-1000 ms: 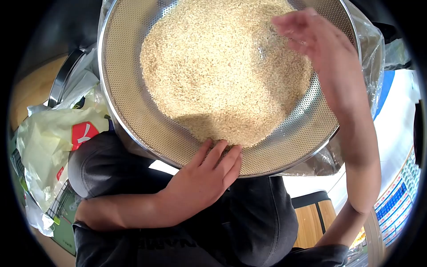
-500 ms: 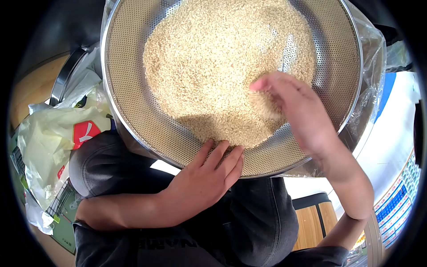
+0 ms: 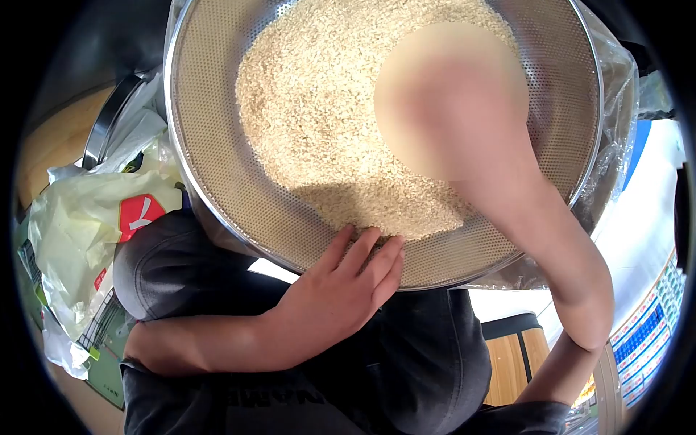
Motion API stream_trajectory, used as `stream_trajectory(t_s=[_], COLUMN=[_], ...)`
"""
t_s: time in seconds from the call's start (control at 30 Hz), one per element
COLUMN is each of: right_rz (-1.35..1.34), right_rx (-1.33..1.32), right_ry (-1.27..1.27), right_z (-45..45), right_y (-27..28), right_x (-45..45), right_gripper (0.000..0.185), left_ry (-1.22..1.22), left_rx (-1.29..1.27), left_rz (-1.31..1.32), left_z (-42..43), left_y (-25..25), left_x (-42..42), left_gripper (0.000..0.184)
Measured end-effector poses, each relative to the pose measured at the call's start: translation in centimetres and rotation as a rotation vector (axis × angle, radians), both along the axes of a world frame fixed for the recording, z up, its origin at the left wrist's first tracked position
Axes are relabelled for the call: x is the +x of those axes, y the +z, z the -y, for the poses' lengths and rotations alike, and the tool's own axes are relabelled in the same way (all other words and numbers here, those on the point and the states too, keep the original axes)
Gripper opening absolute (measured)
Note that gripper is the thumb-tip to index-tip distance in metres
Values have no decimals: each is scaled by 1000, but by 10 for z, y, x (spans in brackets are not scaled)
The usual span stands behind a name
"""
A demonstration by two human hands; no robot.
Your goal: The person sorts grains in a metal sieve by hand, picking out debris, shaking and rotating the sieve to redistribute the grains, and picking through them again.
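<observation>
A large round metal sieve (image 3: pixel 214 156) with perforated walls rests above my lap, holding a broad heap of pale, rice-like grain (image 3: pixel 319 109). My left hand (image 3: pixel 337 283) lies over the near rim, its fingers extended and slightly apart, fingertips at the near edge of the grain. The left thumb is hidden. Over the right part of the heap is my right hand (image 3: pixel 457 101), reaching in from the right. A round blurred patch covers its fingers, so their pose and anything in them cannot be made out.
Clear plastic sheeting (image 3: pixel 616 163) surrounds the sieve's right side. To the left lie a pale plastic bag (image 3: pixel 80 225) with a red logo and a round metal rim (image 3: pixel 105 127). A wooden-topped piece (image 3: pixel 507 366) stands beside my knee; a blue-and-white printed sheet (image 3: pixel 645 333) is at far right.
My right hand has moved up and farther over the grain, and its fingers are now blurred. The sieve's right edge has shifted slightly right. My left hand stays nearly still.
</observation>
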State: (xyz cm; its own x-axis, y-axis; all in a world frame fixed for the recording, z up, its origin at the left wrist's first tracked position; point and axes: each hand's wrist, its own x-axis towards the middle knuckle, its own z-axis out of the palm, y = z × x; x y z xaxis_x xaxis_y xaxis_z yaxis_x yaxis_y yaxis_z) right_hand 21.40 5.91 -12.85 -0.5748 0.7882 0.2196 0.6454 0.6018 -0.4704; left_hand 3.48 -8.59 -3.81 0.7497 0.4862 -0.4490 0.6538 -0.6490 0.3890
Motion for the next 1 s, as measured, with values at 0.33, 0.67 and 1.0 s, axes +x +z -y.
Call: stream_trajectory(t_s=[0.33,0.67,1.0], right_rz=[53,44,13], right_rx=[-156,-168,-30], right_ry=[-21,-21,1], right_z=[-2,-3,-2], right_y=[13,9,4], right_x=[-11,-11,-7], right_gripper=[6,7,9], left_ry=[0,6,0], left_rx=[5,0,14], left_rz=[-2,-7,-5], left_z=[0,1,0], left_y=[1,0,-1], left_x=[1,2,1], left_gripper=[45,46,45])
